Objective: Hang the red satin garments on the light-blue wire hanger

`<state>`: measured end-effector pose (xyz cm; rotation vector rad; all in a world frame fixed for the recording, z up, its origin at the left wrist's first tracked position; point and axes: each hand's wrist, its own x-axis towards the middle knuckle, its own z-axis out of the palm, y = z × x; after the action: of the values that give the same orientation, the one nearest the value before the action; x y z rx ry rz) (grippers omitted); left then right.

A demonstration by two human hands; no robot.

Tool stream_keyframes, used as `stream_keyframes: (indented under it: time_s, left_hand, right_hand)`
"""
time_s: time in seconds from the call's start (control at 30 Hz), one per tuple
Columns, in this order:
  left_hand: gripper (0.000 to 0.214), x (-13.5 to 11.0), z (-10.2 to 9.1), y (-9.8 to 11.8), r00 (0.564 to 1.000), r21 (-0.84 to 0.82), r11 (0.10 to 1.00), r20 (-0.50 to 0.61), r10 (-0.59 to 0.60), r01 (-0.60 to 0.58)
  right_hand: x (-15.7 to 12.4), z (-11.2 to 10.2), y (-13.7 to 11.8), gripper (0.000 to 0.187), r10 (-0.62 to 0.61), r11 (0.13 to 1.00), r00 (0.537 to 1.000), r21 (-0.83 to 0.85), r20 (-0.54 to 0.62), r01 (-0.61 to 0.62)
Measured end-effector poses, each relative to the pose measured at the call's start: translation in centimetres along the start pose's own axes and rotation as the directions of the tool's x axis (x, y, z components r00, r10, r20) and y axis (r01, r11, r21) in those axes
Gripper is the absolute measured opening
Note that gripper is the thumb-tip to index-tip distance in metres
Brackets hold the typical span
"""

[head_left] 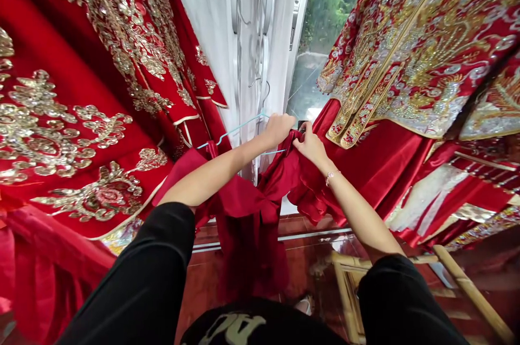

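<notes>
A dark red dress point(244, 199) hangs from a light blue wire hanger point(239, 128) in front of me, its skirt falling toward the floor. At the hanger's right end, my left hand point(280, 127) is closed around the wire. Close beside it, my right hand point(312, 145) pinches the bunched upper edge of the dress. A loop of the dress sits over the hanger's left end. The hanger's metal hook rises above my left hand, near a white rack. My fingers partly hide the right end of the hanger.
Red garments with gold embroidery point(109, 193) hang at left. A beaded red and gold jacket point(406, 47) hangs at right above a red satin skirt point(374, 166). A white rack point(247, 58) stands ahead, beside a glass door point(320, 36). A bamboo chair point(343, 291) is at lower right.
</notes>
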<state>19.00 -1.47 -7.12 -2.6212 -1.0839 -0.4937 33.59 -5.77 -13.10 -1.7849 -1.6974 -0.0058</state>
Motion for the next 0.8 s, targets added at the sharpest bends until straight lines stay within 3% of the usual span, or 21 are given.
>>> stream_keyframes:
  time_s: [0.1,0.2,0.37,0.5,0.67,0.8]
  left_hand:
    - [0.033,-0.1,0.0,0.0,0.999,-0.014,0.999,-0.016,-0.033,0.033]
    - [0.031,-0.2,0.3,0.0,0.999,-0.037,0.999,-0.043,-0.030,0.029]
    - [0.029,-0.3,1.4,0.1,0.996,-0.077,0.997,-0.089,-0.025,0.018]
    - [0.036,-0.7,1.9,0.7,0.988,-0.082,0.996,-0.150,-0.029,0.017]
    - [0.039,-0.7,2.7,1.0,0.985,-0.018,1.000,-0.173,-0.019,0.016]
    - [0.045,0.2,3.3,0.7,0.985,-0.058,0.998,-0.174,-0.002,-0.009]
  right_hand:
    - [0.8,0.4,-0.3,0.051,0.014,1.000,0.997,0.012,0.075,-0.015]
    - [1.7,0.8,0.3,0.056,-0.066,0.992,0.988,0.117,0.138,0.050]
    - [3.3,1.2,1.6,0.062,-0.139,0.935,0.990,0.332,0.027,0.122]
    - [4.1,0.7,1.5,0.064,-0.154,0.903,0.988,0.404,-0.021,0.149]
    - [3.0,0.0,0.4,0.058,-0.103,0.822,0.990,0.552,-0.098,0.140]
    - [2.1,-0.1,-0.3,0.050,-0.163,0.800,0.980,0.567,-0.110,0.197]
